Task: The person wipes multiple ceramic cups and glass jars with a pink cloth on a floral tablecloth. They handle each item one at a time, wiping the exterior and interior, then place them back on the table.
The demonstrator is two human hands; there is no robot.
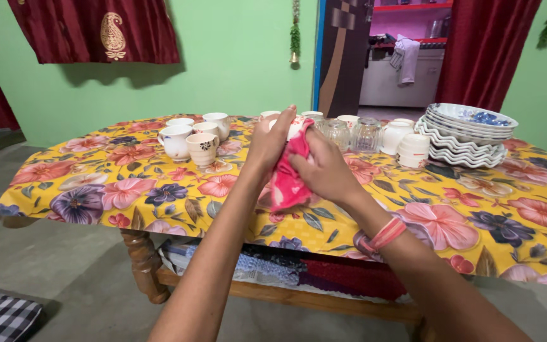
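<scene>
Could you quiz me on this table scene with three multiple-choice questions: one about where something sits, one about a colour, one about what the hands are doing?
1. Where is the stack of plates?
A. Far right of the table
B. On the floor
C. Near left corner of the table

2. What colour is the cloth in the hands?
A. Blue
B. Pink-red
C. White

3. What is the state of the two hands?
A. Both resting flat on the table
B. One behind the back
C. Both closed around the cloth and a white cup

Answers:
1 A, the plates stand stacked at the far right, beside the white cups.
2 B, the cloth shows bright pink-red.
3 C, the left hand and right hand grip the cloth, with a white cup peeking out above it.
</scene>
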